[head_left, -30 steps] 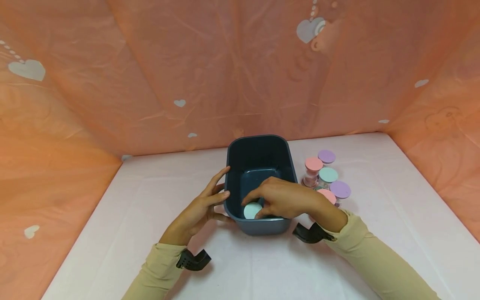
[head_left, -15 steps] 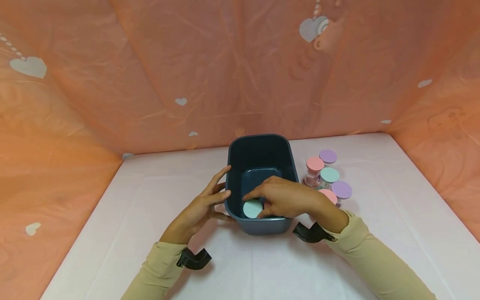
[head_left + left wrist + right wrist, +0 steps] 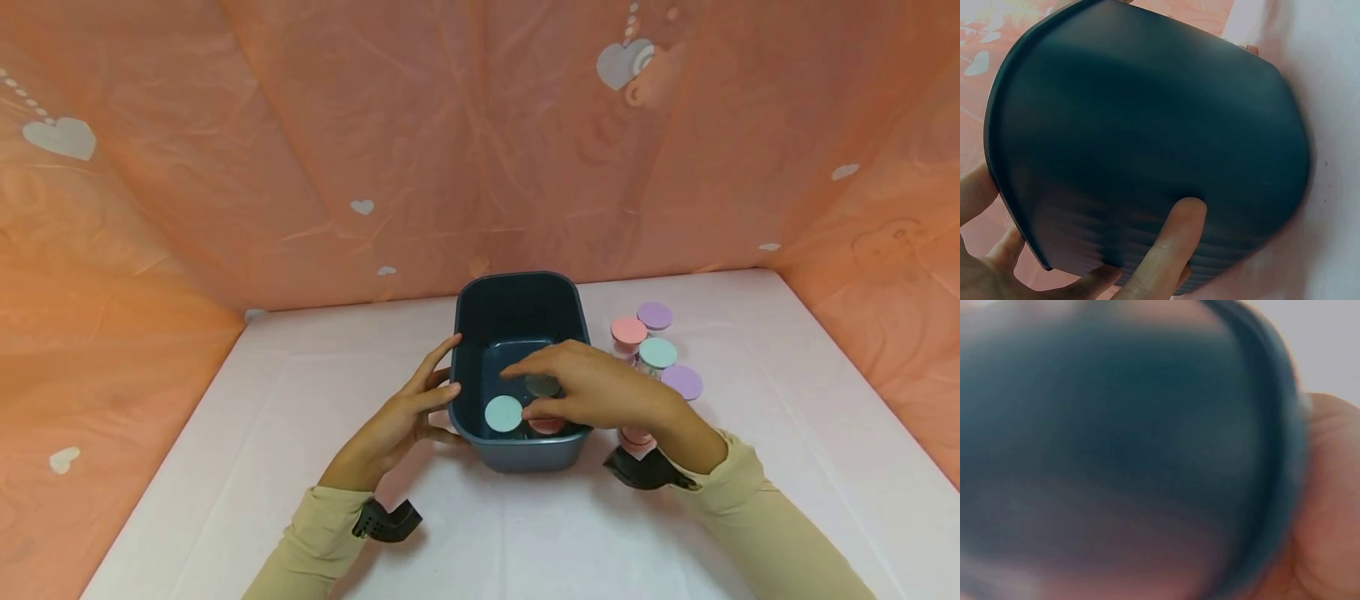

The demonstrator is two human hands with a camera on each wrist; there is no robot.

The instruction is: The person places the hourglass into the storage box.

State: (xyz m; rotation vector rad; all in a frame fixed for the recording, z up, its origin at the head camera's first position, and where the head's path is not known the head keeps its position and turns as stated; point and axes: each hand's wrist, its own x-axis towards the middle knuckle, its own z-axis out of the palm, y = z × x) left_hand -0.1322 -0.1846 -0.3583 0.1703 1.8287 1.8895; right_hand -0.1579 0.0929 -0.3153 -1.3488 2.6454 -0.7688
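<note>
The bin (image 3: pixel 528 456) is dark blue, one lid (image 3: pixel 503 414) mint, the backdrop (image 3: pixel 427 125) orange with pale hearts (image 3: pixel 62 138).

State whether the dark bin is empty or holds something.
It holds something: a mint disc and a pink disc show inside the bin.

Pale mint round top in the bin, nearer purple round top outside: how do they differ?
The pale mint round top is inside the dark blue rectangular bin; the nearer purple round top is outside, right of it. The purple looks darker than the mint. Both face up.
</note>
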